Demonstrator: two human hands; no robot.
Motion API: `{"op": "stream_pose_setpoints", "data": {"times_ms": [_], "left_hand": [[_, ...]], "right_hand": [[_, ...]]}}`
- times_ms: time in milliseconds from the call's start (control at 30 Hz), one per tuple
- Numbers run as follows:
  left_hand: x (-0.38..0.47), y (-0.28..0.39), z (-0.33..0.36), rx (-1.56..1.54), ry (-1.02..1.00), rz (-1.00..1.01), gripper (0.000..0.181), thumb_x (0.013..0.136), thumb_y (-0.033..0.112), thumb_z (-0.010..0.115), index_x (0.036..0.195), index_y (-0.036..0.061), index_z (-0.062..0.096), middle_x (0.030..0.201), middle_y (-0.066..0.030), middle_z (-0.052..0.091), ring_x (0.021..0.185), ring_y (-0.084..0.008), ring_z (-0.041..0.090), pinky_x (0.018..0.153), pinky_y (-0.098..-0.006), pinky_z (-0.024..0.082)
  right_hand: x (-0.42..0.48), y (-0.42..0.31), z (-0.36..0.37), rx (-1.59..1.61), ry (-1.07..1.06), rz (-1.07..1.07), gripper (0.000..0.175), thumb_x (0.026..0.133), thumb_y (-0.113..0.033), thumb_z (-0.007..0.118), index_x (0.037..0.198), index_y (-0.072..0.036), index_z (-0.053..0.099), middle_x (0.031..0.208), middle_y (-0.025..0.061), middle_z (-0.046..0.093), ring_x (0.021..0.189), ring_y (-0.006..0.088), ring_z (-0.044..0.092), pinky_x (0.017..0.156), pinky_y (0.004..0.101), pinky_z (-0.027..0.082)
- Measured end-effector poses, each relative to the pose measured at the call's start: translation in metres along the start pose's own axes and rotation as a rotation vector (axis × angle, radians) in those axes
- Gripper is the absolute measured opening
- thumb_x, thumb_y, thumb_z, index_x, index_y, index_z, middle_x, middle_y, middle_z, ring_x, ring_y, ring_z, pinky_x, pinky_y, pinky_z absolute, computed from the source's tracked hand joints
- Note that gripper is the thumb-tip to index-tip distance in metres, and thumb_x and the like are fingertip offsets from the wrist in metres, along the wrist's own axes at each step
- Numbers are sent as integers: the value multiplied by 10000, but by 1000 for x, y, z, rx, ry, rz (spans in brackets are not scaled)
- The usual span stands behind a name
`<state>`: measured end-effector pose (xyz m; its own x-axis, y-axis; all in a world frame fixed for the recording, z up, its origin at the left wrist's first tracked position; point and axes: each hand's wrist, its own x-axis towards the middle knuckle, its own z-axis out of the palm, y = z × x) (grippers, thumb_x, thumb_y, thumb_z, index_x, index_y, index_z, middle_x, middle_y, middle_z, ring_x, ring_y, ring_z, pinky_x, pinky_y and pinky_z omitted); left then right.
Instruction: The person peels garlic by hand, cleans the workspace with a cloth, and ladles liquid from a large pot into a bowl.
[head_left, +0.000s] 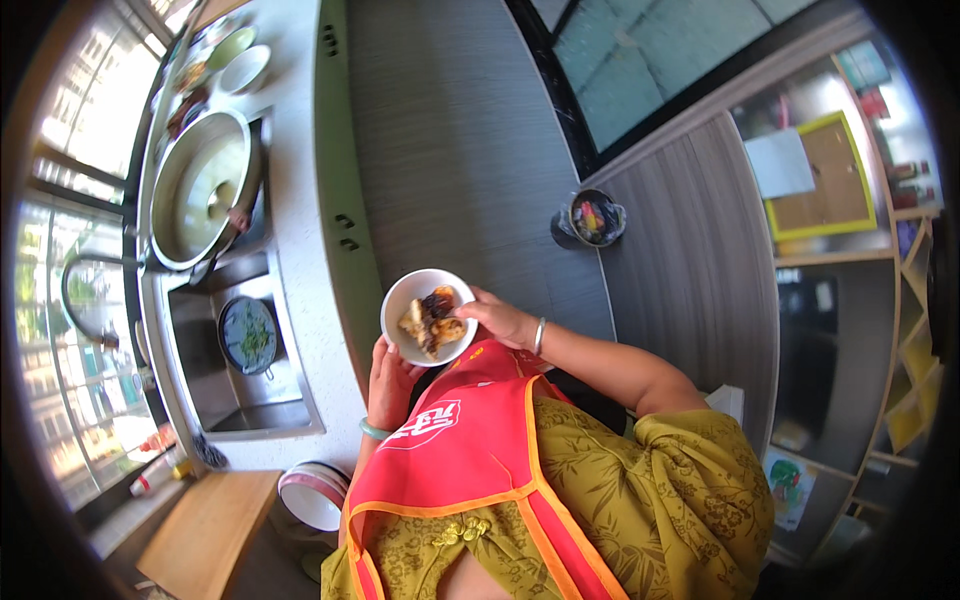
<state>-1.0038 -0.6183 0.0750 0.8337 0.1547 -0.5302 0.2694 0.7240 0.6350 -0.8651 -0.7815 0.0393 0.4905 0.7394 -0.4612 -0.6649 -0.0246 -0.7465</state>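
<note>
A white bowl (396, 330) is held in front of my body by both hands. Browned pieces of cooked food (433, 319), some of them very dark, lie inside it. My left hand (391, 382) grips the bowl's near left rim, a green bangle on that wrist. At the right side of the bowl, my right hand (501, 319) has its thumb over the rim and its fingers mostly hidden beneath. A silver bracelet circles the right wrist. The red apron (457, 435) with orange trim lies just below the bowl.
Left of me runs a counter (300, 300) with a sink (277, 390) holding a pan of greens in water (247, 335). A large metal pot (202, 180) with a ladle stands beyond it. A lined bin (596, 217) stands on the floor at right. Stacked bowls (311, 495) sit near a wooden board (210, 532).
</note>
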Motion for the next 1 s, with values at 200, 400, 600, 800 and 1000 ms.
{"op": "stream_pose_setpoints", "data": {"times_ms": [200, 400, 600, 800, 1000], "left_hand": [[55, -13, 48, 198, -44, -115, 461, 905, 195, 432, 1309, 75, 247, 1256, -193, 405, 1113, -285, 467, 881, -387, 427], [134, -59, 54, 82, 145, -222, 389, 885, 170, 487, 1246, 127, 350, 1126, -178, 510, 1000, -288, 536, 796, -412, 471], [207, -102, 112, 177, 299, -465, 435, 874, 146, 490, 1252, 63, 294, 1133, -214, 477, 1005, -289, 526, 843, -411, 460], [307, -130, 169, 326, 206, -655, 390, 893, 100, 454, 1244, 28, 300, 1156, -191, 472, 1033, -273, 516, 867, -370, 454], [377, -189, 206, 456, -49, -778, 431, 887, 122, 471, 1266, 41, 282, 1168, -164, 460, 1052, -236, 496, 861, -345, 446]], "right_hand": [[-53, -3, -163, 118, 501, 11, 311, 809, -138, 423, 1092, -18, 471, 1001, 121, 553, 894, 191, 579, 716, 346, 513], [-49, 25, -369, 28, 1190, 322, 425, 787, -140, 417, 1192, -37, 340, 1071, 189, 506, 881, 328, 590, 607, 445, 544], [18, 46, -545, 36, 1422, 617, 466, 758, -103, 437, 1198, -19, 307, 1084, 222, 489, 838, 368, 592, 578, 471, 545], [67, 93, -684, -190, 1430, 711, 350, 745, -109, 479, 1041, 77, 504, 959, 261, 563, 770, 386, 606, 455, 445, 511], [80, 120, -737, -280, 1286, 1020, 489, 759, -147, 482, 1154, 104, 338, 1108, 302, 505, 1045, 381, 515, 872, 401, 420]]}}
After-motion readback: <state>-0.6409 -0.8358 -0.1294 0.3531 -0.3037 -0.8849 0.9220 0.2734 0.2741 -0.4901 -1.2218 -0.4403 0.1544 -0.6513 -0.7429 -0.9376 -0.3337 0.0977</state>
